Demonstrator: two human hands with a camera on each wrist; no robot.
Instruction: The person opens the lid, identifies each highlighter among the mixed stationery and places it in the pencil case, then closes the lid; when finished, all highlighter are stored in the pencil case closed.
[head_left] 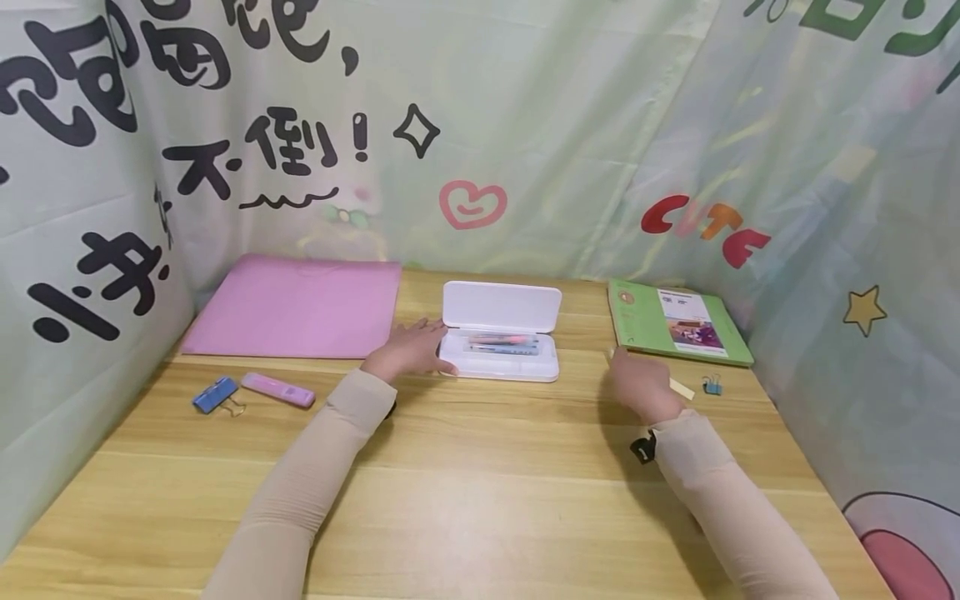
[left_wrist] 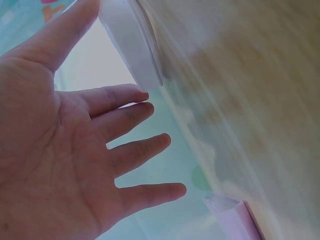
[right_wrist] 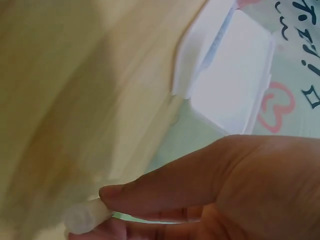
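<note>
A white pencil case (head_left: pixel 501 367) stands with its lid up, pens (head_left: pixel 502 344) lying inside. My left hand (head_left: pixel 408 348) is at its left end, thumb by the front corner. In the left wrist view that hand (left_wrist: pixel 75 130) has straight, spread fingers beside the white case (left_wrist: pixel 132 40). To the right of the case, my right hand (head_left: pixel 643 385) pinches a cream, pen-like stick (head_left: pixel 681 388) between thumb and fingers. Its round, pale end (right_wrist: pixel 82 218) pokes out past the thumb in the right wrist view; its exact kind is hidden.
A pink folder (head_left: pixel 296 308) lies at the back left. In front of it are a blue binder clip (head_left: pixel 215 395) and a pink-purple oblong item (head_left: pixel 277 389). At the right are a green book (head_left: pixel 645 321) and a small teal binder clip (head_left: pixel 712 385). Printed curtains border the table.
</note>
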